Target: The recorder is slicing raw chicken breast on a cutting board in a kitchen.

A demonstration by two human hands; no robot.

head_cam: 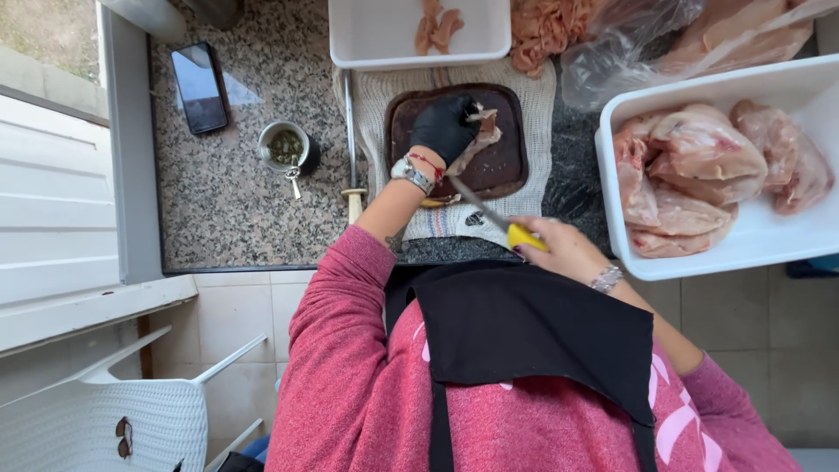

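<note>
My left hand (pixel 446 128), in a black glove, presses down on a piece of raw chicken (pixel 483 131) lying on a dark brown cutting board (pixel 505 162). My right hand (pixel 564 249) grips a knife by its yellow handle (pixel 525 236). The thin blade (pixel 476 203) reaches up under the left hand toward the meat. The board rests on a pale knitted cloth (pixel 376 96). I wear a pink sweater and a black apron.
A white tub (pixel 752 249) of raw chicken breasts stands at right. Another white tray (pixel 384 39) with meat strips sits behind the board, beside a plastic bag of meat (pixel 647 44). A sharpening steel (pixel 350 122), a metal cup (pixel 285 147), a phone (pixel 199 87) and a white chair (pixel 114 411) are at left.
</note>
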